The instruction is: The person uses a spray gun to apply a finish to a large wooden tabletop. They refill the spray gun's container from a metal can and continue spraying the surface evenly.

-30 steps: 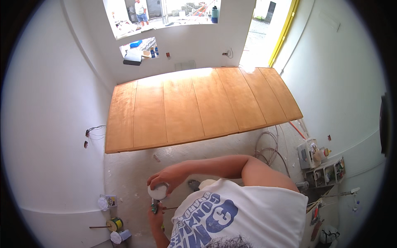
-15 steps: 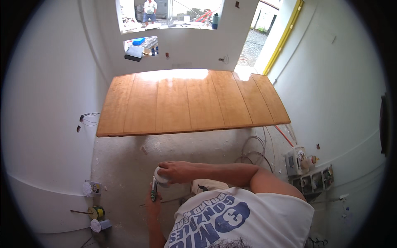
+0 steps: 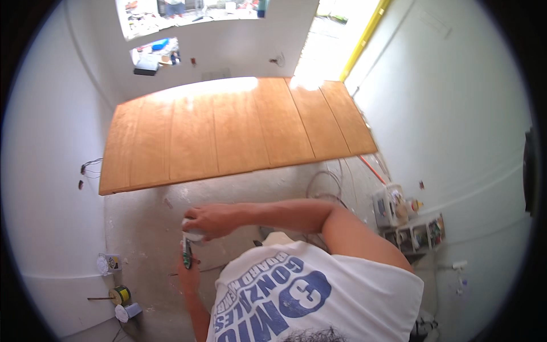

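Note:
Close together over the floor, my two hands work in front of my white shirt. My left hand [image 3: 189, 276] is closed round a small tool with a dark green handle [image 3: 187, 256]; its pale upper end points away from me. My right hand [image 3: 213, 221] reaches across from the right, its fingers wrapped over a whitish rounded thing [image 3: 194, 233] right at the tool's tip. Whether the two touch I cannot tell. Beyond my hands lies a wide, glossy orange-brown wooden panel [image 3: 239, 131] with grooves across it, raised above the floor.
Left, by the wall, stand a yellow-and-dark can [image 3: 119, 295] with a stick across it and a white-topped container [image 3: 108, 263]. On the right are a grey crate [image 3: 421, 235], a pale container [image 3: 390, 205] and coiled hose [image 3: 325, 185]. A yellow-framed doorway [image 3: 364, 40] stands beyond.
The view has turned, so the panel and walls sit farther left and tilted. Both hands keep their holds, the right one still over the whitish thing at the tool's tip.

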Motion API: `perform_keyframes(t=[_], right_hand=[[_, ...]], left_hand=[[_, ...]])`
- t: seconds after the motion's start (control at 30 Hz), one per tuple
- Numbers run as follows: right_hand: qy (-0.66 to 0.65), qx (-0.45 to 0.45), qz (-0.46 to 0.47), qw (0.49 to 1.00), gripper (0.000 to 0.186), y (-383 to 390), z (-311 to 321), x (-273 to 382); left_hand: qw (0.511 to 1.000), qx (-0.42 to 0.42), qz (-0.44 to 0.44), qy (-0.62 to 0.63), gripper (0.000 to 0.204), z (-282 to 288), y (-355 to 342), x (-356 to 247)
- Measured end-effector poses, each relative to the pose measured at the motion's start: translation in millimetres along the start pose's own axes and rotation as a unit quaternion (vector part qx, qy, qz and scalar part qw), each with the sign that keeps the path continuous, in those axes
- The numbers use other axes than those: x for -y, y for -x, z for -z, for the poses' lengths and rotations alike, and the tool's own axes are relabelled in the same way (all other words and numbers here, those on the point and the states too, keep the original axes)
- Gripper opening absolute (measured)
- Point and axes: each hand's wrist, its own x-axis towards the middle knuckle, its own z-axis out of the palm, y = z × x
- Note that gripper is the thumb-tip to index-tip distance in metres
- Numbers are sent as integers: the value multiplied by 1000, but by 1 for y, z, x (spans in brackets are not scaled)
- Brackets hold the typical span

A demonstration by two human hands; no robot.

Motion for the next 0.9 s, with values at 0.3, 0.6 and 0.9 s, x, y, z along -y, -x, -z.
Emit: perform_keyframes(t=[0.3, 0.6, 0.9], right_hand=[[-40, 129, 94, 986, 70, 74, 71, -73], [14, 164, 163, 973, 68, 121, 102, -78], [-51, -2, 145, 988, 68, 141, 69, -98]], left_hand=[[998, -20, -29, 57, 63, -114, 4, -63], [997, -66, 35, 29, 61, -174, 43, -93], [984, -156, 42, 71, 56, -220, 54, -58]])
